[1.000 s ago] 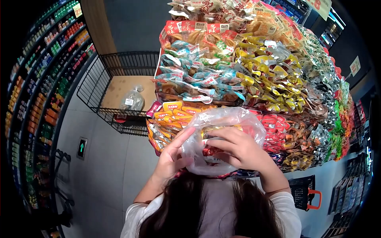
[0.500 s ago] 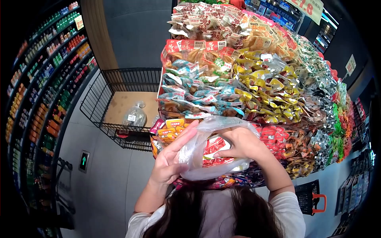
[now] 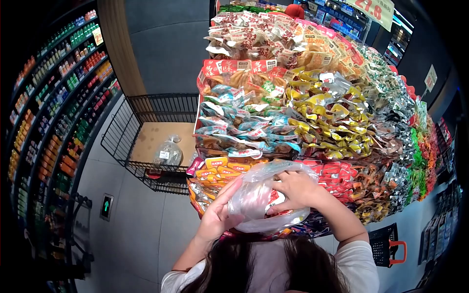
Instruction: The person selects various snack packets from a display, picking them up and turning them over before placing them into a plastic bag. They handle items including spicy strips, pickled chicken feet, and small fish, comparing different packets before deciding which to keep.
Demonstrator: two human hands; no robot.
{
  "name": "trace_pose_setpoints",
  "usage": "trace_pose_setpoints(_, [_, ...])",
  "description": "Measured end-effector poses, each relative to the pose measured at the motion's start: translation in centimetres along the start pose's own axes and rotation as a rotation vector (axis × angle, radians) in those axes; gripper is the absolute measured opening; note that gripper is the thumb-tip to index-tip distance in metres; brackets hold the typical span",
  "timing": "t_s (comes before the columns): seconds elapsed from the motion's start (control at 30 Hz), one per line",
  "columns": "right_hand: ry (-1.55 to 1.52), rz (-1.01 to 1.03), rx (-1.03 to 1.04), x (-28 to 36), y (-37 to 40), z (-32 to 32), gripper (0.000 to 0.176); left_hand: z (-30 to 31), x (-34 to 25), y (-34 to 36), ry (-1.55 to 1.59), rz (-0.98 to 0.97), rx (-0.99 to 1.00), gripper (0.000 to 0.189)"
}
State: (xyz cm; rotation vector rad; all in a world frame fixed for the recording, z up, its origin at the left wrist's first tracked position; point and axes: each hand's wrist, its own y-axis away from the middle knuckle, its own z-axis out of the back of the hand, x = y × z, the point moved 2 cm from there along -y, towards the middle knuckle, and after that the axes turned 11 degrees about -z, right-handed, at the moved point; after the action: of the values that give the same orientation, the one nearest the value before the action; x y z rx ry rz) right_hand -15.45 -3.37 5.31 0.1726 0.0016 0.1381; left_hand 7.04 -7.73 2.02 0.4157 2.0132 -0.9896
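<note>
One bag point(image 3: 250, 198), between left grip point(image 3: 218, 215) and right grip point(image 3: 299, 190), packet point(image 3: 275, 199) inside

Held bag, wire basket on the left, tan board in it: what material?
Held bag: thin plastic film, glossy; translucent, crinkled, bright highlights.
Wire basket: probably metal, coated or painted black; thin, closely spaced bars.
Tan board: matte, maybe wood or fibreboard; flat, dark-blotched.

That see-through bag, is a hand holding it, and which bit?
The left hand holds the see-through bag by its left side. The right hand is at the red-and-white packet inside; I can't tell if it grips.
</note>
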Motion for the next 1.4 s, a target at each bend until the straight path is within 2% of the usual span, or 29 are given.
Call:
trace_pose_setpoints(0.03, [-0.01,-0.056,0.11,-0.1,0.0,0.3,0.079,-0.2,-0.1,0.2,0.033,0.022,-0.017,0.079])
trace_pose_setpoints(0.17, [-0.046,-0.055,0.243,-0.8,-1.3,0.1,0.082,-0.1,0.7,0.9,0.124,0.033,-0.059,0.082])
trace_pose_setpoints(0.33, [-0.067,0.005,0.198,-1.8,-1.5,-0.7,0.083,-0.5,0.5,1.2,0.084,-0.005,-0.048,0.083])
trace_pose_setpoints(0.4, [-0.128,0.108,0.156,-1.8,-1.2,0.8,0.08,-0.6,0.4,1.4,0.105,-0.015,-0.048,0.084])
trace_pose_setpoints(0.43, [-0.127,0.185,0.053,-1.3,-0.7,2.6,0.064,-0.6,0.3,1.4,0.082,-0.015,-0.039,0.084])
trace_pose_setpoints(0.47, [-0.127,0.184,0.054,-1.0,-0.5,4.3,0.064,-0.5,0.2,1.6,0.057,-0.018,-0.03,0.084])
trace_pose_setpoints(0.6, [-0.377,0.221,0.109,-0.4,-1.2,10.7,0.025,-0.5,0.5,2.2,0.114,-0.013,-0.013,0.086])
trace_pose_setpoints(0.63, [-0.322,0.229,0.025,-0.9,-2.0,11.7,0.021,-0.6,0.3,2.2,0.111,-0.017,-0.008,0.086])
trace_pose_setpoints(0.73, [-0.221,0.023,-0.375,-3.5,-5.8,13.5,0.014,-0.4,0.3,2.3,0.12,-0.052,0.017,0.085])
trace_pose_setpoints(0.83, [-0.177,-0.005,-0.506,-7.6,-11.3,12.0,0.017,-0.2,0.5,2.5,0.144,-0.076,0.05,0.084])
trace_pose_setpoints(0.97, [0.006,0.088,-0.513,-7.3,-14.6,9.8,0.01,-0.1,0.3,2.6,0.152,-0.068,0.042,0.082])
trace_pose_setpoints(1.07, [0.133,0.094,-0.57,-7.5,-16.3,8.6,0.009,0.0,0.4,2.7,0.184,-0.081,0.033,0.081])
trace_pose_setpoints(1.1, [0.139,0.041,-0.544,-7.7,-16.7,8.7,0.011,0.1,0.5,2.7,0.183,-0.078,0.03,0.081])
trace_pose_setpoints(1.13, [0.135,0.043,-0.541,-8.0,-17.0,8.8,0.011,0.1,0.5,2.7,0.178,-0.072,0.029,0.08])
trace_pose_setpoints(1.2, [0.037,-0.117,-0.595,-8.5,-17.2,9.2,0.014,0.2,0.6,2.7,0.171,-0.067,0.03,0.08])
trace_pose_setpoints(1.23, [-0.015,-0.175,-0.552,-8.6,-17.1,9.5,0.018,0.3,0.7,2.7,0.159,-0.067,0.032,0.08])
trace_pose_setpoints(1.33, [-0.124,-0.154,-0.652,-8.8,-17.0,9.6,0.02,0.4,0.9,2.6,0.166,-0.064,0.025,0.079])
trace_pose_setpoints(1.4, [-0.153,-0.162,-0.649,-8.9,-16.8,10.2,0.021,0.4,0.9,2.5,0.186,-0.058,0.012,0.078])
